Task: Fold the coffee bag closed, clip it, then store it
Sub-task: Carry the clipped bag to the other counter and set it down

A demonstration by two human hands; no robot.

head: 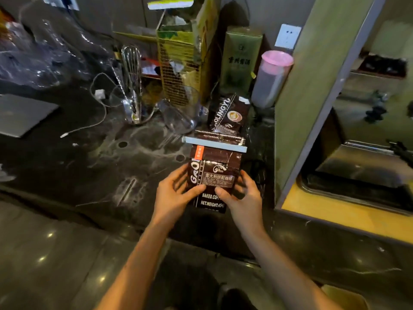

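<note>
Dim, warm indoor lighting; wide-angle view.
Glare spots on glossy floor (47,247) at 8 o'clock; sheen on dark countertop (134,153); edges bowed, soft; motion blur slight throughout; deep shadows at 12 o'clock.

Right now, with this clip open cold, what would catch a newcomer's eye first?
The dark coffee bag at the centre, held at its sides by the left hand and the right hand, with a pale blue clip across its folded top. Just behind it stands a second coffee bag, and a pink-lidded container sits against the green panel.
</note>
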